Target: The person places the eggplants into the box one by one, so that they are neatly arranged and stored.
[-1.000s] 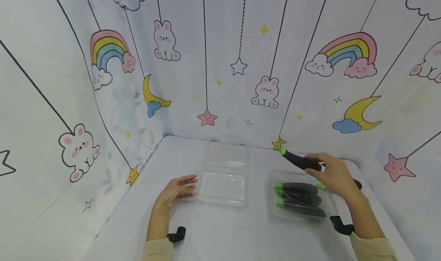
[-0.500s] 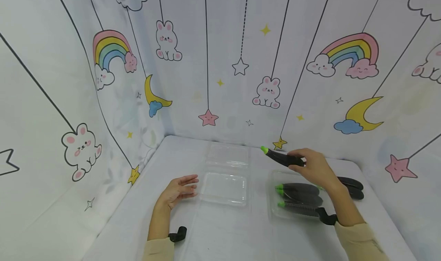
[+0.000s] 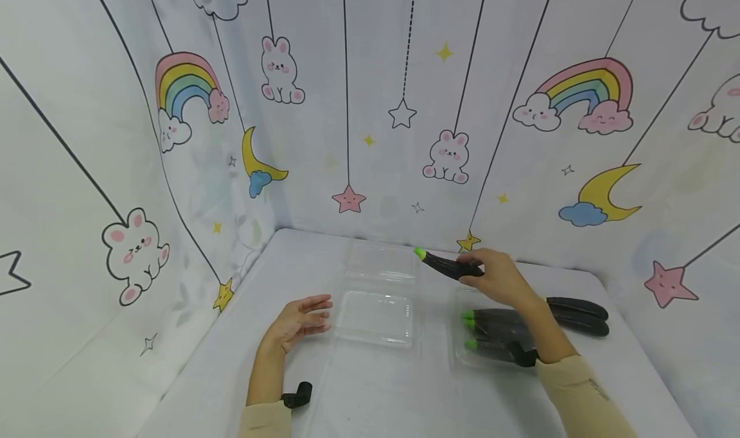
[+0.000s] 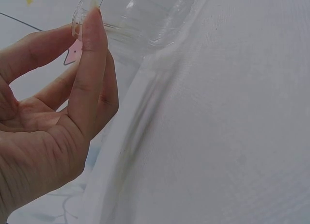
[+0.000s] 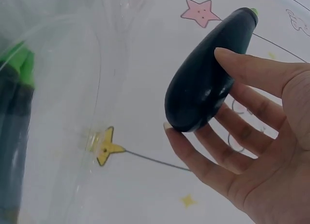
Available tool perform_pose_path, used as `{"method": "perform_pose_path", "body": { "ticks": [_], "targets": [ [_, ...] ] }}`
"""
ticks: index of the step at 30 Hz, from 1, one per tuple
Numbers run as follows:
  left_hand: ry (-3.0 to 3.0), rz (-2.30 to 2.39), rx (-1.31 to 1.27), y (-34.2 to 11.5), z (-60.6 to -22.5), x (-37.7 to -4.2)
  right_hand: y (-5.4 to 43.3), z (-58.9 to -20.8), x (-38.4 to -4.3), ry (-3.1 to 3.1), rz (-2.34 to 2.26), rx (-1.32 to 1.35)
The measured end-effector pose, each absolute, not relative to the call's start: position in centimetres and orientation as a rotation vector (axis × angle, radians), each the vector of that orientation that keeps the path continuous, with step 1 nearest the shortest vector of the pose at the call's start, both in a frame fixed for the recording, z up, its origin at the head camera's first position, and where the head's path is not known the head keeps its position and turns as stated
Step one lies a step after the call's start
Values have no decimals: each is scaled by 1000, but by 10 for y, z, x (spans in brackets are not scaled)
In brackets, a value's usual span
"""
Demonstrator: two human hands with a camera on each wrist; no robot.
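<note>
My right hand [image 3: 497, 277] holds a dark eggplant [image 3: 448, 268] with a green stem end, raised above the table. In the right wrist view, thumb and fingers grip the eggplant [image 5: 210, 73] near its round end. A clear plastic clamshell box [image 3: 376, 319] lies with its lid [image 3: 381, 261] folded back. My left hand [image 3: 300, 322] is at the box's left side; in the left wrist view its thumb and a finger pinch the rim of the clear box [image 4: 145, 20].
Right of the box stands a clear tray [image 3: 457, 361] holding several eggplants [image 3: 491, 322], partly hidden by the right forearm. Two more eggplants [image 3: 578, 316] lie beyond the forearm. A printed cloth [image 3: 370, 104] hangs behind the white table [image 3: 370, 393].
My right hand has carried the eggplant leftward, from above the tray toward the clamshell box's lid. The left hand has stayed at the box's edge.
</note>
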State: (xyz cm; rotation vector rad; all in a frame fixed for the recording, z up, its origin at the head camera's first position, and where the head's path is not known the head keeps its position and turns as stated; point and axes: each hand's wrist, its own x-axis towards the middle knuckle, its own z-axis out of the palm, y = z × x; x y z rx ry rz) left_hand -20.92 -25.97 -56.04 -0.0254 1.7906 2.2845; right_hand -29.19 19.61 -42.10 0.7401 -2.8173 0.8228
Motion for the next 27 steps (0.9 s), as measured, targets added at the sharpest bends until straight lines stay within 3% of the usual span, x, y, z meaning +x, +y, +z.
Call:
{"method": "perform_pose_path", "body": {
  "ticks": [27],
  "targets": [
    [1804, 2289, -42, -259, -561, -209, 122, -456, -314, -2935, 829, 881]
  ]
}}
